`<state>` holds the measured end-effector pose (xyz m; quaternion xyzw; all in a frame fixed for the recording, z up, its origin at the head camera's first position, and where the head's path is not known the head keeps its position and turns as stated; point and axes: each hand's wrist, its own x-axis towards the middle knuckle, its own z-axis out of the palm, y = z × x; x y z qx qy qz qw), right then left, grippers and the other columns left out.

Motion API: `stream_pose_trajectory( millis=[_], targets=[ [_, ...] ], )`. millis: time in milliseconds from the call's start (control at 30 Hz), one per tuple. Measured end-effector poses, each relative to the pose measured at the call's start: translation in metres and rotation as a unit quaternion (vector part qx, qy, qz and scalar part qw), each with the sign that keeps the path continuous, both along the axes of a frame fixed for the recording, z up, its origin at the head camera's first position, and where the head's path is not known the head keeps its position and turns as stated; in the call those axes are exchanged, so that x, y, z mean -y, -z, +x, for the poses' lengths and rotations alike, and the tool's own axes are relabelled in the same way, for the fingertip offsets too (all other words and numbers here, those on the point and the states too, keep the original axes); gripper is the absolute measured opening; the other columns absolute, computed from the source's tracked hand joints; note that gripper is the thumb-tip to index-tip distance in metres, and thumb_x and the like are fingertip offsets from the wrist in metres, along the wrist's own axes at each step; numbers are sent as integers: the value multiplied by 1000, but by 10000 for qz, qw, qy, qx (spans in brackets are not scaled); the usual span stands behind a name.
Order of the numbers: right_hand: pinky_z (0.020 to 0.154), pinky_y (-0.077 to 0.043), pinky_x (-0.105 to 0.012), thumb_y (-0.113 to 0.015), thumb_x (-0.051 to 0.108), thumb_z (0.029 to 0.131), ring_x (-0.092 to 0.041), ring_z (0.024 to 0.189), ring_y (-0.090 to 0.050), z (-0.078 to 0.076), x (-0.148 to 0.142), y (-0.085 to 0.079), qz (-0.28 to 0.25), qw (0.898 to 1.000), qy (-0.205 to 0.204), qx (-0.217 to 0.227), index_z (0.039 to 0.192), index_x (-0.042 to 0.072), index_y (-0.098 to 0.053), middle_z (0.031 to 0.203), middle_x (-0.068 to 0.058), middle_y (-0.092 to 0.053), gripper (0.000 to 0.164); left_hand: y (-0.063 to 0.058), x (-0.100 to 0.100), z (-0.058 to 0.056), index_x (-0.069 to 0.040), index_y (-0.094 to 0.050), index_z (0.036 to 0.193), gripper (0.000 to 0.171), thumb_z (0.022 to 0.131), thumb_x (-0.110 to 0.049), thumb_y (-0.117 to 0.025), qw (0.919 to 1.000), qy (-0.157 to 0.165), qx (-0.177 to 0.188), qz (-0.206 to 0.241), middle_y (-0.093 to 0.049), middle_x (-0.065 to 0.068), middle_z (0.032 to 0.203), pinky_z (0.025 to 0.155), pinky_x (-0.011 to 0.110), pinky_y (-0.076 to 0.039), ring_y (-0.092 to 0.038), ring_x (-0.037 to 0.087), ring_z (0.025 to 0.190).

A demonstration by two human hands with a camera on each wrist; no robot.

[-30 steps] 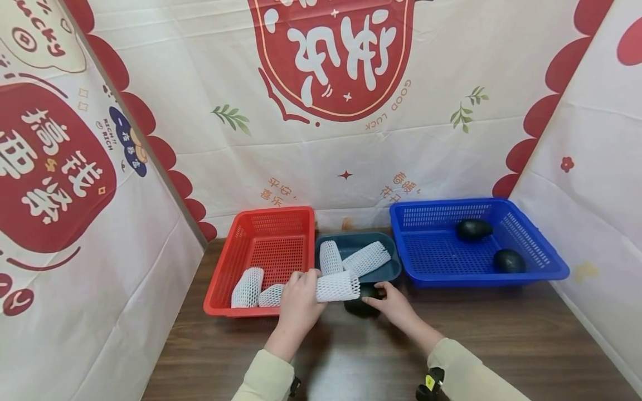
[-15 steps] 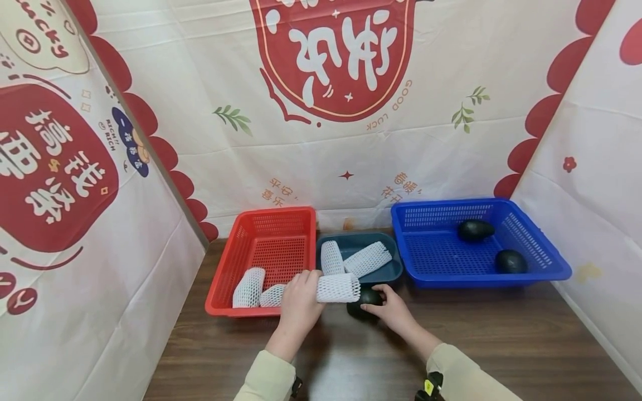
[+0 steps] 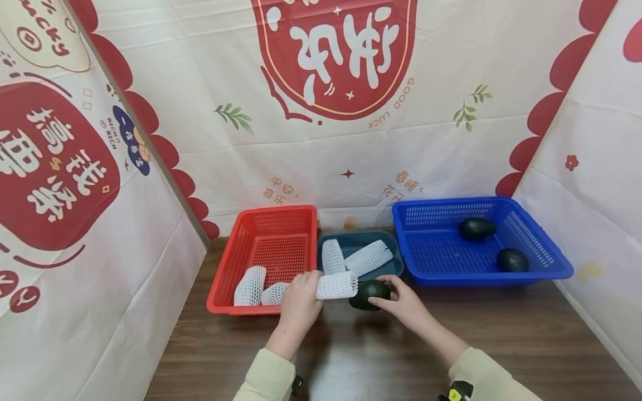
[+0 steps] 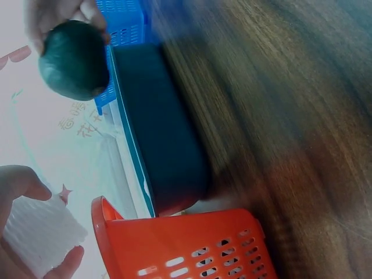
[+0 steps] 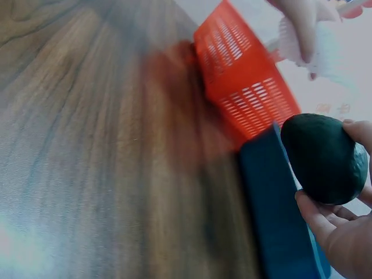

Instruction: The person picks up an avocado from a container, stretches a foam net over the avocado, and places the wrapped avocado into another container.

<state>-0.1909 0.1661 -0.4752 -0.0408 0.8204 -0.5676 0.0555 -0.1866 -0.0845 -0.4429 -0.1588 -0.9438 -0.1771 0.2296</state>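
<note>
My left hand point(image 3: 301, 301) grips a white foam net sleeve point(image 3: 337, 285) that lies sideways, its open end facing right. In the left wrist view the thumb and fingers pinch the foam sleeve point(image 4: 43, 232). Just to the right, my right hand point(image 3: 403, 301) holds a dark green avocado point(image 3: 370, 294) between thumb and fingers, one end close to the sleeve's mouth. In the head view they look nearly touching; the right wrist view shows the avocado point(image 5: 324, 158) apart from the sleeve point(image 5: 325, 49). Both hands are in front of the teal tray point(image 3: 358, 239).
A red basket point(image 3: 215, 289) at left holds two foam-sleeved pieces point(image 3: 249, 287). Two more sleeves point(image 3: 370, 258) lie in the teal tray. The blue basket point(image 3: 481, 278) at right contains two avocados point(image 3: 477, 228). Patterned cloth point(image 3: 331, 150) hangs behind the wooden table point(image 3: 371, 356).
My right hand has turned and shifted slightly right, and the avocado now shows more fully beside the sleeve's mouth. The left hand keeps its grip on the sleeve almost in place.
</note>
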Motion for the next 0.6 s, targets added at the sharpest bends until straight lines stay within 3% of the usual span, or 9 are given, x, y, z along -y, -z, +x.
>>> stream_pose_trajectory(
  millis=[333, 600],
  targets=[
    [79, -51, -26, -76, 28, 86, -29, 110, -59, 7, -11, -34, -196, 9995, 192, -166, 135, 7, -47, 129, -18, -52, 61, 0, 0, -3, -12, -66, 103, 26, 81, -12, -79, 9994, -109, 241, 203, -66, 3, 91, 72, 35, -53, -61, 20, 81],
    [82, -49, -20, -70, 30, 91, -30, 123, -52, 14, -14, -50, -778, 9954, 478, -297, 142, 9, -41, 141, -16, -43, 62, 1, 2, -1, -12, -62, 94, 21, 82, -14, -79, 9995, -138, 234, 183, -60, 3, 83, 57, 35, -51, -61, 20, 69]
  ],
)
